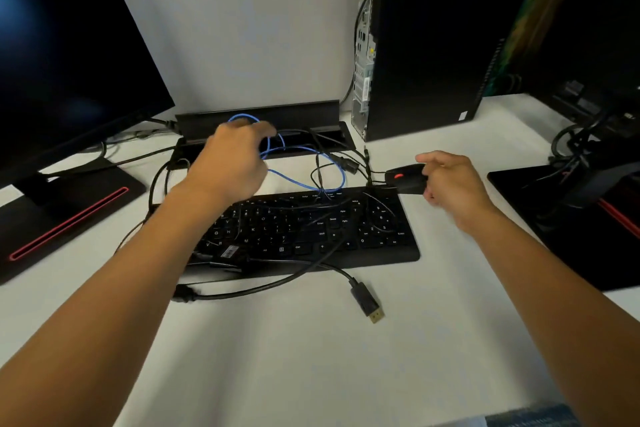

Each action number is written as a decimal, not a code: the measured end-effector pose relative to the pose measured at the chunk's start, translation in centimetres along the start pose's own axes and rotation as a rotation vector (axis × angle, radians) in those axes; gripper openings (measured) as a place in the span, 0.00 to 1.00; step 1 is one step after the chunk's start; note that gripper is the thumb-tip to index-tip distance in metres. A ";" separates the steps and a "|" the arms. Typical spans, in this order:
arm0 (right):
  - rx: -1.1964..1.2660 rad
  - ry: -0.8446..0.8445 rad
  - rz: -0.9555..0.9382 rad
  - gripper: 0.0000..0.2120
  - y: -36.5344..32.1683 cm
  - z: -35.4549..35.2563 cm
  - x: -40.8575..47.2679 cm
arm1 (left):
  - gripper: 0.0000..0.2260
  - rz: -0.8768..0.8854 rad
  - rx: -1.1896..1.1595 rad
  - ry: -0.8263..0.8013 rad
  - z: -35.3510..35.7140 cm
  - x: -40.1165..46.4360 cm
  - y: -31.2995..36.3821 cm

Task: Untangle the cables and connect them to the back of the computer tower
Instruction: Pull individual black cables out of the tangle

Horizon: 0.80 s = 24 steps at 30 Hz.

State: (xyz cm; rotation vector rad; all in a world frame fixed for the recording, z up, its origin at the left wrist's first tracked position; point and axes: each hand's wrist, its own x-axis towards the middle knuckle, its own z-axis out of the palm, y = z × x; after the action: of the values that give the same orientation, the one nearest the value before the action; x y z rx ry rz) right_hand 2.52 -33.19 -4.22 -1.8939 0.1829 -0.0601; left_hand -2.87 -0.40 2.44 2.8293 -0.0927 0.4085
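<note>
Nearest, on the white, matte bench point(311, 367), a thick black cable ends in a flat rectangular plug with a gold-coloured tip point(367, 303), lying free just in front of the keyboard. Behind it, the black keyboard point(381, 236) lies flat, draped with several thin black cables point(294, 208) that cross its keys. Above its far edge, a thin blue cable point(304, 180) runs in smooth loops; the left hand point(232, 163), fingers curled, grips one of these loops over the cable tray. To the right, the right hand point(450, 180) pinches a glossy black mouse point(408, 178) with a red wheel, held just past the keyboard's far right corner, its thin cord trailing left into the tangle. Farther back, a long, black, box-shaped cable tray point(263, 121) stands with its lid raised; black cables pass in and out of it. Farthest, the black computer tower point(433, 45) stands upright, its grey metal back panel point(363, 80) facing left, one black cable already hanging along it, flanked by two dark monitors on red-trimmed stands
</note>
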 end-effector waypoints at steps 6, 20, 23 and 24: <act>-0.840 -0.094 -0.191 0.33 -0.3 0.2 -1.1 | 0.32 0.068 0.097 -0.315 2.7 3.4 3.9; -0.162 0.016 -0.911 0.09 -5.7 1.5 -3.4 | 0.09 0.544 -0.164 0.012 -2.7 5.4 10.0; -0.086 0.152 -0.716 0.11 -4.8 0.0 -2.5 | 0.11 0.398 -0.221 0.096 -4.4 6.1 8.0; -0.079 0.183 -0.614 0.11 -4.1 -0.3 -1.9 | 0.11 0.348 -0.280 0.121 -4.9 6.3 7.2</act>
State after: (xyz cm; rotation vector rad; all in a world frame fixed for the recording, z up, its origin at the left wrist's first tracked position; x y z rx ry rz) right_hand 1.01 -31.86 -0.11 -1.9614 -0.2829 -0.6503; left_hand 1.10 -6.07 10.68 2.5050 -0.5754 0.5880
